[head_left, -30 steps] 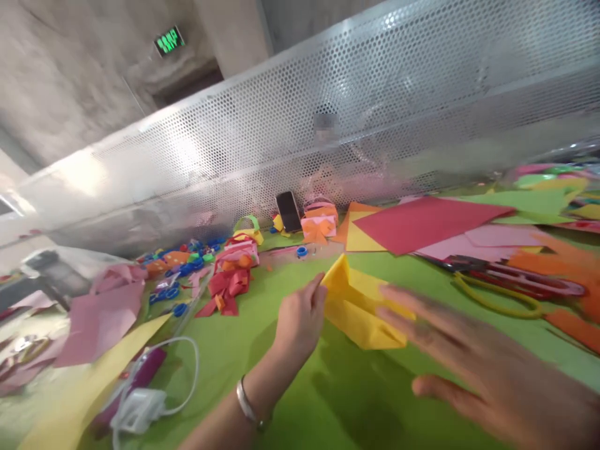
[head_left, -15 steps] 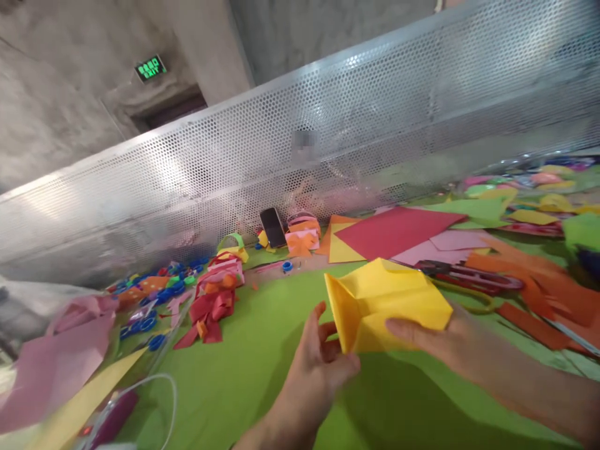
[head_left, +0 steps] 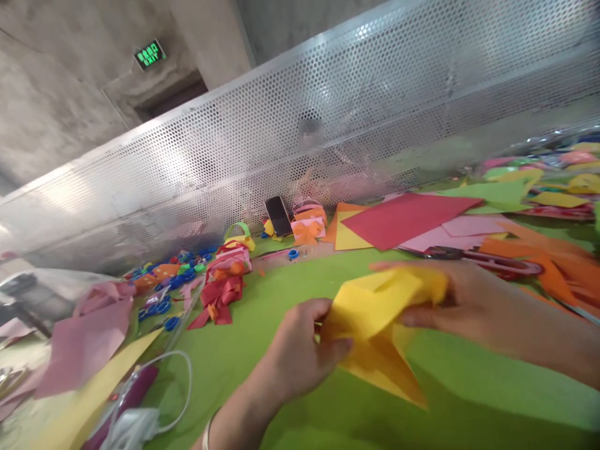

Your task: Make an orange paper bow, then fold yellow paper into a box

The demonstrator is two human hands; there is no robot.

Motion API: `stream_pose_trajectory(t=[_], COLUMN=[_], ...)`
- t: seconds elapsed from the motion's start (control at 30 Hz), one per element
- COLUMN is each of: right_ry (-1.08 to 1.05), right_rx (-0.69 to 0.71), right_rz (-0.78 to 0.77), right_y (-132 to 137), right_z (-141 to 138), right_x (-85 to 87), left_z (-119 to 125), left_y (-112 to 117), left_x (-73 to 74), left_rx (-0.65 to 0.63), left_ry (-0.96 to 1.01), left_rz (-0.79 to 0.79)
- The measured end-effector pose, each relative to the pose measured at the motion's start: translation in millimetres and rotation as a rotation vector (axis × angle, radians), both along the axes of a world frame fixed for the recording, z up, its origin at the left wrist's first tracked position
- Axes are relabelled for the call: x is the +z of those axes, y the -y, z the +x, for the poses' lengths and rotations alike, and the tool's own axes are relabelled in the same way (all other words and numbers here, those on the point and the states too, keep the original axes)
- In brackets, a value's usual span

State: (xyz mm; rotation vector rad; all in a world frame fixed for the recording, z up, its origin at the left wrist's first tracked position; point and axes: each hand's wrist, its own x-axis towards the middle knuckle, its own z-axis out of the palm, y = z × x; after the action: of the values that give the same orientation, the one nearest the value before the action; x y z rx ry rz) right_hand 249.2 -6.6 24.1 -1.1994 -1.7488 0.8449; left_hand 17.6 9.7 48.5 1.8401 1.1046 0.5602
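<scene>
A folded yellow paper sheet (head_left: 375,325) is held between both hands just above the green table cover (head_left: 262,369). My left hand (head_left: 300,353) pinches its left edge with fingers curled. My right hand (head_left: 457,303) grips the right end, thumb under and fingers over. A pointed corner of the paper hangs down toward the front.
Red scissors (head_left: 478,257) lie behind my right hand. Red, pink and orange sheets (head_left: 403,219) spread at the back right. A phone (head_left: 278,215) leans on the perforated metal wall, beside small paper baskets (head_left: 307,226). Red scraps (head_left: 220,294), blue rings, pink paper and a white cable sit left.
The yellow paper has been turned and lowered between the hands; its open boxy shape is now flatter with a corner pointing down. Both hands closed tighter on it.
</scene>
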Motion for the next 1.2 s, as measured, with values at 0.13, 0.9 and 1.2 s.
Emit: stream_pose_trajectory(t=[0.13, 0.9, 1.2], right_ry=[-0.290, -0.039, 0.342], right_rx=[0.015, -0.056, -0.245], right_rz=[-0.105, -0.107, -0.124], right_y=[-2, 2, 4], right_z=[-14, -17, -20], right_x=[-10.5, -23.6, -15.0], left_z=[7, 23, 21], left_y=[-5, 0, 9], left_x=[-15.5, -22.1, -10.6], left_rx=[0.206, 0.349, 0.194], left_ry=[0.183, 0.197, 0.264], left_rz=[-0.041, -0.103, -0.253])
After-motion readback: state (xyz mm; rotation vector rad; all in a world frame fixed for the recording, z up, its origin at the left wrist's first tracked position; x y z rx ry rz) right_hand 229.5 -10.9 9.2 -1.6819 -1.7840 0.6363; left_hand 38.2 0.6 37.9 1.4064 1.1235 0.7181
